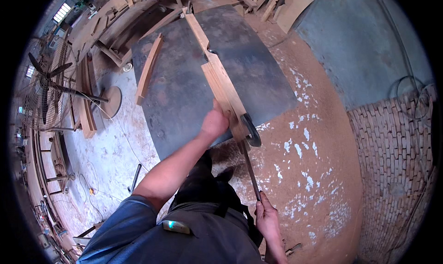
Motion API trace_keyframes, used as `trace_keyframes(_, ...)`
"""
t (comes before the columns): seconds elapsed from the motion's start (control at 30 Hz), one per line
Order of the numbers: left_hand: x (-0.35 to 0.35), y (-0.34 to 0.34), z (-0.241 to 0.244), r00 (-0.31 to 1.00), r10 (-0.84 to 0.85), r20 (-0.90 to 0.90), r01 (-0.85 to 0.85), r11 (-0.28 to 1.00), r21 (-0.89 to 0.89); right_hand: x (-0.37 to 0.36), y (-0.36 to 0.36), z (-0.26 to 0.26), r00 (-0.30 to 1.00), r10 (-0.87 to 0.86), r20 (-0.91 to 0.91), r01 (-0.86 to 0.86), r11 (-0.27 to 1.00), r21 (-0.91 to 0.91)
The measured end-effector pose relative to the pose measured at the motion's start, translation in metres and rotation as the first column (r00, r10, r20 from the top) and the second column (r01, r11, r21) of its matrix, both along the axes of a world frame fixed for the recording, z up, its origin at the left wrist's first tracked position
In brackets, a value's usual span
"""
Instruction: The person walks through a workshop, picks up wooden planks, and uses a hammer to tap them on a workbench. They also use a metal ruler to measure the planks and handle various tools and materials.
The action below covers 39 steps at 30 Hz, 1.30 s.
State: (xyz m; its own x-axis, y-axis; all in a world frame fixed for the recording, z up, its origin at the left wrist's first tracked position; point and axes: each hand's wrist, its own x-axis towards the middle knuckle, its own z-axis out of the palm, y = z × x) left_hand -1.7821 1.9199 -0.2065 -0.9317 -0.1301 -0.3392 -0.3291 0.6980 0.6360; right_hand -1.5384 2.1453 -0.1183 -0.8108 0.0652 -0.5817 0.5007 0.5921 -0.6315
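My left hand (215,122) grips the near part of a pale wooden block (215,85) above a dark metal tabletop (173,90). Against the block's right side runs a long, notched wooden board (226,78); whether the two are joined I cannot tell. A black curved metal fitting (254,130) sits at the board's near right end. From the wood's near end a narrow dark bar (251,174) slants down past the table's edge, and my right hand (266,213) is closed around its lower end. Beside the board's notch, a small dark round part (213,52) shows, partly hidden.
A loose wooden strip (150,68) lies along the table's left side. A caged pedestal fan (46,77) stands at left near stacked timber (84,97). A cable (121,127) crosses the pale floor. Sawdust (332,174) covers the floor at right, beside stacked wooden pieces (391,153).
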Motion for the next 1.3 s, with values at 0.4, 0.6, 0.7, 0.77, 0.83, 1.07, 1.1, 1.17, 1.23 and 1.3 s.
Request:
trace_keyframes(0.4,-0.06,-0.038,-0.001,0.997,-0.026,0.066,0.032,0.996,-0.084,-0.072,-0.048,0.01,0.995,0.059,0.076,-0.064,0.995,0.071)
trace_keyframes(0.6,-0.119,-0.077,-0.001,0.995,0.025,0.093,-0.022,0.999,-0.03,-0.125,-0.079,0.0,0.986,0.138,-0.098,-0.128,0.987,0.099)
trace_keyframes(0.7,-0.139,-0.091,-0.003,1.0,-0.018,0.003,0.018,0.996,-0.09,-0.152,-0.095,0.009,0.986,0.168,-0.018,-0.164,0.978,0.131)
trace_keyframes(0.77,-0.155,-0.1,-0.001,0.998,0.025,0.049,-0.022,0.999,-0.05,-0.168,-0.107,0.011,0.984,0.179,0.007,-0.177,0.97,0.166)
trace_keyframes(0.83,-0.172,-0.112,-0.001,0.998,0.043,0.034,-0.041,0.998,-0.053,-0.18,-0.119,0.005,0.984,0.176,-0.037,-0.166,0.967,0.192)
trace_keyframes(1.07,-0.248,-0.157,0.003,0.993,0.099,0.069,-0.102,0.994,0.047,-0.252,-0.167,-0.003,0.974,0.188,-0.128,-0.17,0.975,0.142)
trace_keyframes(1.1,-0.26,-0.164,0.002,0.993,0.102,0.059,-0.104,0.994,0.044,-0.264,-0.175,-0.005,0.965,0.2,-0.169,-0.177,0.974,0.141)
trace_keyframes(1.17,-0.28,-0.184,0.002,0.995,0.085,0.053,-0.089,0.994,0.068,-0.291,-0.195,-0.003,0.969,0.215,-0.121,-0.197,0.97,0.144)
trace_keyframes(1.23,-0.307,-0.202,0.003,0.994,0.103,0.022,-0.103,0.995,-0.004,-0.322,-0.216,-0.008,0.949,0.251,-0.189,-0.224,0.962,0.153)
trace_keyframes(1.3,-0.332,-0.21,-0.004,0.988,0.152,-0.011,-0.152,0.974,-0.166,-0.346,-0.228,-0.02,0.922,0.275,-0.274,-0.24,0.958,0.156)
